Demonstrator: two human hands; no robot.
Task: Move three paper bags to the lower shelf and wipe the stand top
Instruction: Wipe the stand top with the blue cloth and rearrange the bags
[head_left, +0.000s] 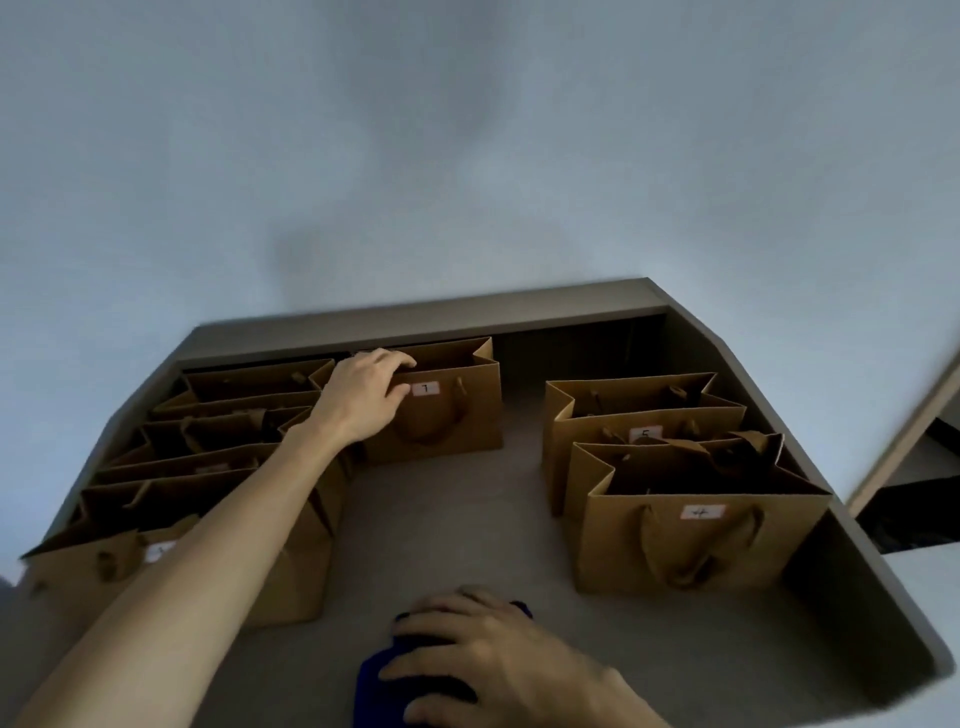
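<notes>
paper bag (447, 410) gripped (open-topped), cloth (382, 680) pressed

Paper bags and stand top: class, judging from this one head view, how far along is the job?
Done: nothing can be confirmed; no lower shelf is in view. In hand: the left hand has its grip on the top edge of the bag labelled 1, which stands on the stand top; the right hand rests on a blue cloth. Left: moving bags, such as bag 4, and wiping.
</notes>
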